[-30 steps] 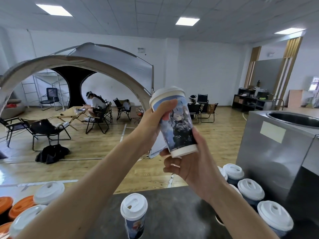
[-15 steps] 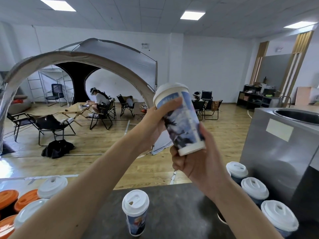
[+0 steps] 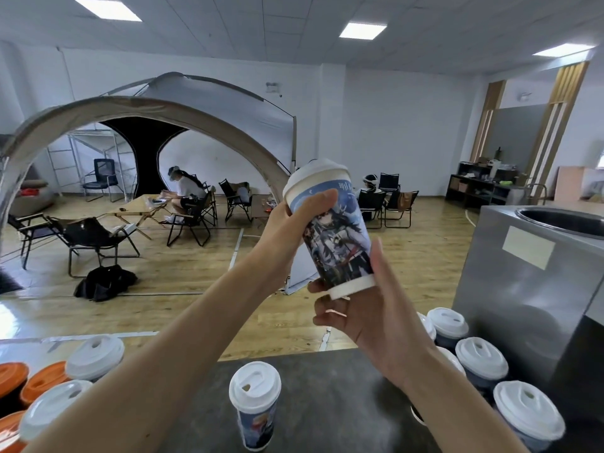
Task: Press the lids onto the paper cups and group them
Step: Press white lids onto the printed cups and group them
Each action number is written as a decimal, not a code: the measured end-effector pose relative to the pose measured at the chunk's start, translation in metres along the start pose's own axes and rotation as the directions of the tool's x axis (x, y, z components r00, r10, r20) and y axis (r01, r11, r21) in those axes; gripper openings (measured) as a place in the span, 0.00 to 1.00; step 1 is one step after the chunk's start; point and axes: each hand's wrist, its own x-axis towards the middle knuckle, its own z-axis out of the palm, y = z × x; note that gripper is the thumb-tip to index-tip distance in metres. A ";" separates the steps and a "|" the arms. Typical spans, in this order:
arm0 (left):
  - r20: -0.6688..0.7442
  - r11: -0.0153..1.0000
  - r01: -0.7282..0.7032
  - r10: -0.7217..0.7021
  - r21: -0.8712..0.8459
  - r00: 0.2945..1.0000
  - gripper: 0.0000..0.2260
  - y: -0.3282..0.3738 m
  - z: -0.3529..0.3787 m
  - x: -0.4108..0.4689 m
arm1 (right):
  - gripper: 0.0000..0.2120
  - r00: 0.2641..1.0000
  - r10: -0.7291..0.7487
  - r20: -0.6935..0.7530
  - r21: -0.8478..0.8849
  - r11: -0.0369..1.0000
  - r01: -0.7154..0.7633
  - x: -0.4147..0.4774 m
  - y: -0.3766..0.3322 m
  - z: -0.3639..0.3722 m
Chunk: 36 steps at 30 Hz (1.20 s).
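At the near left, white-lidded cups (image 3: 94,356) stood beside orange-lidded containers (image 3: 13,376). One lidded cup (image 3: 255,407) stood alone on the dark worktop (image 3: 343,387). The left hand (image 3: 287,230) was clamped around the upper wall of the held cup (image 3: 336,237), raised and tilted; the right hand (image 3: 369,318) cupped its base. Its lid (image 3: 315,173) appeared seated. At the near right, grouped lidded cups (image 3: 480,358) stood beside a steel cabinet (image 3: 523,289). Grouping appeared partly done. Cup print and cabinet label (image 3: 528,246) were illegible.
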 end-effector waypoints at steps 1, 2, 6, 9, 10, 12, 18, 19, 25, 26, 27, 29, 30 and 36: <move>0.005 1.000 0.005 -0.005 0.016 1.000 0.34 0.000 -0.001 0.000 | 0.32 0.999 -0.031 -0.033 -0.033 0.999 0.030 0.001 0.001 0.000; 0.025 1.000 0.017 -0.018 0.023 1.000 0.34 0.001 -0.001 0.000 | 0.30 0.997 -0.048 -0.056 -0.053 0.998 0.045 0.001 0.001 -0.001; -0.040 0.999 -0.015 0.017 0.045 0.999 0.32 -0.002 0.002 -0.002 | 0.33 0.999 0.038 -0.014 0.009 0.999 -0.038 0.002 -0.002 -0.002; -0.121 0.994 0.109 -0.110 -0.013 0.987 0.38 -0.004 0.006 0.001 | 0.35 0.994 0.105 0.024 0.073 0.992 -0.106 0.002 -0.004 0.001; -0.108 0.982 0.182 -0.187 -0.055 0.976 0.39 -0.005 0.006 0.003 | 0.35 0.991 0.136 0.019 0.109 0.985 -0.137 0.002 -0.006 0.004; -0.048 0.951 0.288 -0.295 -0.110 0.954 0.34 -0.010 0.005 0.005 | 0.34 0.979 0.206 -0.006 0.201 0.959 -0.200 0.003 -0.012 0.010; 0.129 0.838 0.529 -0.515 -0.131 0.847 0.28 -0.016 -0.001 0.005 | 0.30 0.960 0.280 0.013 0.284 0.919 -0.273 0.010 -0.024 0.022; 0.117 0.862 0.486 -0.473 -0.143 0.874 0.28 -0.015 -0.001 0.006 | 0.30 0.959 0.282 0.017 0.266 0.923 -0.277 0.010 -0.024 0.020; -0.226 0.995 -0.097 0.092 -0.011 0.970 0.35 -0.008 -0.001 0.005 | 0.34 0.989 0.101 -0.107 0.092 0.992 -0.092 0.013 -0.014 0.005; -0.188 0.994 -0.112 0.111 0.003 0.976 0.36 -0.005 -0.002 0.005 | 0.32 0.991 0.077 -0.108 0.080 0.994 -0.068 0.014 -0.013 0.004; -0.145 0.993 -0.116 0.116 0.010 0.983 0.37 -0.003 -0.004 0.005 | 0.30 0.993 0.068 -0.099 0.073 0.995 -0.061 0.015 -0.011 0.003; -0.110 0.984 -0.172 0.175 0.036 0.978 0.33 -0.001 -0.008 0.004 | 0.29 0.995 0.081 -0.066 0.086 0.994 -0.075 0.014 -0.008 0.001; -0.112 0.974 -0.221 0.226 0.058 0.968 0.30 -0.002 -0.009 0.003 | 0.29 0.995 0.089 -0.041 0.100 0.991 -0.084 0.013 -0.006 -0.001; -0.060 0.938 -0.299 0.313 0.176 0.948 0.30 -0.007 -0.010 -0.006 | 0.25 0.998 0.039 -0.050 0.125 0.992 -0.033 0.011 0.007 -0.013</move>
